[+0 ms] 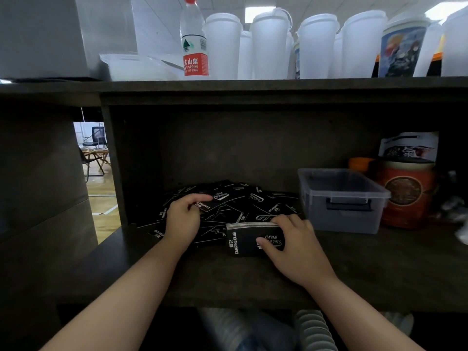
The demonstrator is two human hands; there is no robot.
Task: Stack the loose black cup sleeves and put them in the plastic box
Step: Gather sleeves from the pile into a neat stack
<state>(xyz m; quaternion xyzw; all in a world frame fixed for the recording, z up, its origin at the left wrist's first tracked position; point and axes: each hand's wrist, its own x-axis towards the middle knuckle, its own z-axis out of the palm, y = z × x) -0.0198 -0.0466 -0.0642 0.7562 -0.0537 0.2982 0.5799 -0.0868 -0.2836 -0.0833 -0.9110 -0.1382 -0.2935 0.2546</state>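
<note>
Head view: right hand (291,245) clasps a small stack (249,239) of black sleeves upright on the shelf; left hand (182,216) pinches one sleeve (211,204) from the loose pile (253,201); plastic box (342,198) beside them looks empty, most sleeves unstacked

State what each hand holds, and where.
Left hand pinches one loose sleeve by its near edge; right hand grips the sleeve stack at its right end.

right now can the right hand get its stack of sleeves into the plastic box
Probably yes. The right hand grips the stack of sleeves just left of the plastic box, which has no lid on and looks empty. Nothing stands between them; the hand only has to clear the near wall.
</note>
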